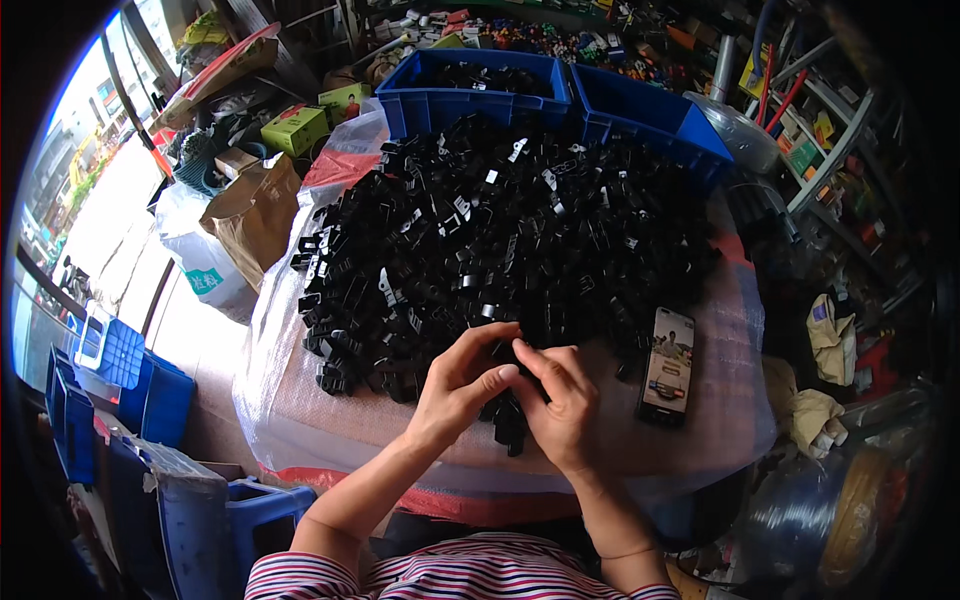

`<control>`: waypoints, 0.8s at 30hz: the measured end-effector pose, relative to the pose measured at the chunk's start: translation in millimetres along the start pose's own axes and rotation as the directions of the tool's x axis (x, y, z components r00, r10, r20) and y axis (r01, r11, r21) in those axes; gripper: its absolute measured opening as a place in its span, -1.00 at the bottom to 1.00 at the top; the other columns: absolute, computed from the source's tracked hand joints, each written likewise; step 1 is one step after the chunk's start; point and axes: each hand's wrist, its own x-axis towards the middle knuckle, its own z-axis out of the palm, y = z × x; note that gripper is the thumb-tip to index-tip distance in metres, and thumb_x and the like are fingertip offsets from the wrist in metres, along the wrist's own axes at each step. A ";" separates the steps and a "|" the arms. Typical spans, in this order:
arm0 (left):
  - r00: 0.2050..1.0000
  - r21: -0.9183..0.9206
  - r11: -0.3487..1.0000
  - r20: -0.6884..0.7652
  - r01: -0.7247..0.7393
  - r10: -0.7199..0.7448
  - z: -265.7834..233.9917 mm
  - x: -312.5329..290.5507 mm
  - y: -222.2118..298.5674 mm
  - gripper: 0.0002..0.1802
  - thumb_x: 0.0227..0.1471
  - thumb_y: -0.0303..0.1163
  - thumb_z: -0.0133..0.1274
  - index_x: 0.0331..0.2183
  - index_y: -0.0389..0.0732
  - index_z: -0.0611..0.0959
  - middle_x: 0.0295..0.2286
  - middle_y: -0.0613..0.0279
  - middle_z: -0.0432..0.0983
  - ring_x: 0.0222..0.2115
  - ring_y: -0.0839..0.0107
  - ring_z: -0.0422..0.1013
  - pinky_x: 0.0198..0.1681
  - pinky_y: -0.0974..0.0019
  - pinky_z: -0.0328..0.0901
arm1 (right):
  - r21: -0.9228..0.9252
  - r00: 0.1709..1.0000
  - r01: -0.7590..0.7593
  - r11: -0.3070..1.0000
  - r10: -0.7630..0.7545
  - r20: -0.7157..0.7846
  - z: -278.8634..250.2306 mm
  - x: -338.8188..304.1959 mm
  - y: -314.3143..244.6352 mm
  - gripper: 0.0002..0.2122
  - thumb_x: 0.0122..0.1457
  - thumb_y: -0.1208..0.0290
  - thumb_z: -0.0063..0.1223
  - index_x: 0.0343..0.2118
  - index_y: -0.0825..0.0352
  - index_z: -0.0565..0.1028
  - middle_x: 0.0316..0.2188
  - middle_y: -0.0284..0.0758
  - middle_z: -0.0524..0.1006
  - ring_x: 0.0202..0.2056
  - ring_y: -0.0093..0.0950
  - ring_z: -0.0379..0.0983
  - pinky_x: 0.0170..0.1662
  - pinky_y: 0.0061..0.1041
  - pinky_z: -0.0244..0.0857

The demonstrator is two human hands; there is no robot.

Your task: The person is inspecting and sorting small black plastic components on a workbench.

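My left hand and my right hand meet near the front edge of a large heap of small black plastic parts. The fingers of both hands are curled and their tips come close together. Whatever lies between them is mostly hidden by the fingers. A few black pieces lie on the table covering just below and between my hands. The parts in the heap look like small clips or brackets, some with shiny metal-like bits; their exact kind is unclear. To the right of my right hand lies a phone with its screen lit.
The table has a translucent woven plastic sheet over it. Behind the heap stand two blue bins, one holding black parts. A paper bag and a blue stool are at left; a wrapped spool sits at lower right.
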 end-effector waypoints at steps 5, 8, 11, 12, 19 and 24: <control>0.989 -0.268 0.962 -0.147 -0.059 0.020 15.9 -21.0 -5.6 -0.65 0.04 -0.47 0.06 -0.10 -0.30 0.46 -0.15 0.21 0.44 -0.18 0.54 0.35 -0.10 0.48 0.24 | 0.271 0.976 -0.209 0.940 0.184 0.116 3.9 -15.3 -4.9 -0.53 -0.10 0.61 0.24 -0.05 0.35 0.41 -0.15 -0.29 0.43 -0.28 -0.48 0.40 -0.19 -0.49 0.34; 0.986 -0.268 0.958 -0.150 -0.106 0.067 11.7 -22.9 -3.4 -0.65 0.04 -0.47 0.05 -0.09 -0.31 0.45 -0.08 0.13 0.42 -0.10 0.46 0.34 -0.01 0.41 0.21 | 0.517 0.889 -0.448 0.729 0.301 0.345 -8.5 -16.4 -6.5 -0.52 0.02 0.52 0.18 0.03 0.38 0.31 -0.08 -0.31 0.40 -0.20 -0.55 0.37 -0.09 -0.53 0.30; 0.986 -0.231 0.965 -0.137 -0.124 0.094 10.1 -23.0 -4.4 -0.62 0.05 -0.48 0.04 -0.06 -0.33 0.43 -0.04 0.09 0.38 -0.05 0.40 0.32 0.06 0.35 0.17 | 0.451 0.856 -0.469 0.759 0.265 0.444 -14.1 -11.7 -10.7 -0.61 0.12 0.45 0.10 -0.01 0.43 0.31 -0.07 -0.29 0.40 -0.13 -0.58 0.36 -0.04 -0.58 0.27; 0.980 -0.228 0.961 -0.157 -0.154 0.120 15.1 -22.7 -2.8 -0.61 0.05 -0.48 0.03 -0.05 -0.34 0.42 -0.03 0.08 0.38 -0.04 0.39 0.31 0.07 0.36 0.16 | 0.581 0.862 -0.501 0.642 0.312 0.399 -8.3 -13.9 -6.2 -0.63 0.11 0.46 0.11 -0.03 0.42 0.34 -0.10 -0.28 0.43 -0.18 -0.56 0.41 -0.08 -0.60 0.29; 0.983 -0.649 0.750 -0.185 -0.126 0.004 12.2 -1.3 -8.7 -0.79 0.10 -0.39 -0.05 -0.19 -0.22 0.44 -0.03 0.05 0.36 -0.08 0.34 0.34 0.01 0.22 0.23 | 0.411 0.915 -0.362 0.837 0.236 0.326 0.9 8.9 -14.7 -0.65 0.01 0.48 0.18 -0.11 0.38 0.39 -0.25 -0.21 0.48 -0.26 -0.37 0.46 -0.16 -0.49 0.34; 0.964 -0.633 0.754 -0.266 -0.176 0.001 -21.4 22.5 7.4 -0.82 -0.02 -0.52 0.01 -0.28 -0.22 0.48 -0.44 0.28 0.45 -0.41 0.48 0.35 -0.24 0.34 0.29 | -0.316 0.972 -0.077 0.946 0.141 0.186 -24.5 43.8 47.6 -0.63 -0.09 0.51 0.23 -0.16 0.35 0.42 -0.34 -0.27 0.46 -0.46 -0.50 0.38 -0.37 -0.59 0.29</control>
